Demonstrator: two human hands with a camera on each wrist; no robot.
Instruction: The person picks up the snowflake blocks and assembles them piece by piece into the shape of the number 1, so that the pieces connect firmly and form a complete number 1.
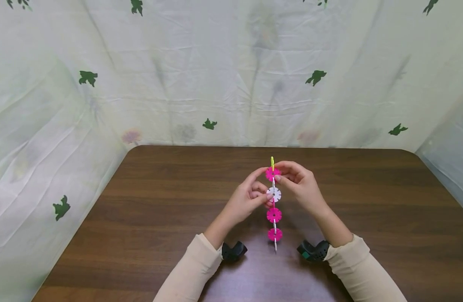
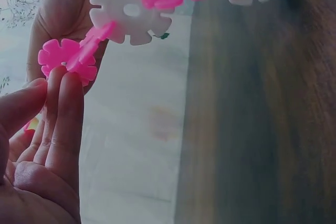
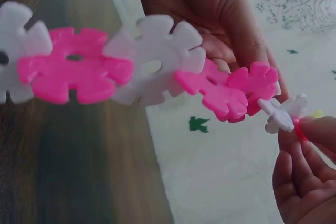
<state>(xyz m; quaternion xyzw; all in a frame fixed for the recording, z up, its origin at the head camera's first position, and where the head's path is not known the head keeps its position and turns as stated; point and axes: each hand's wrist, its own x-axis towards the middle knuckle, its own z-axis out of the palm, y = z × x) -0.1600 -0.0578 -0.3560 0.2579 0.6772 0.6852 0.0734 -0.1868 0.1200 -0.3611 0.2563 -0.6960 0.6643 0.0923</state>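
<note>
A chain of slotted plastic flower discs, pink and white, runs toward the far side of the table, with a yellow disc (image 1: 272,162) edge-on at its far end. My right hand (image 1: 301,184) pinches the pink disc (image 1: 273,173) beside the yellow one between thumb and fingers. The left hand (image 1: 248,199) grips the chain further down, thumb at the white disc (image 1: 275,194) and index finger reaching up to the far pink disc. Nearer me, another pink disc (image 1: 274,215) and the last pink disc (image 1: 274,235) hang past the fingers. In the left wrist view, left fingertips (image 2: 71,85) overlap a pink disc.
A dark brown wooden table (image 1: 159,209) lies under both hands. Black wrist devices sit at the left cuff (image 1: 234,251) and the right cuff (image 1: 313,251). Pale cloth (image 1: 231,75) with green leaf-like shapes hangs behind the far table edge and at both sides.
</note>
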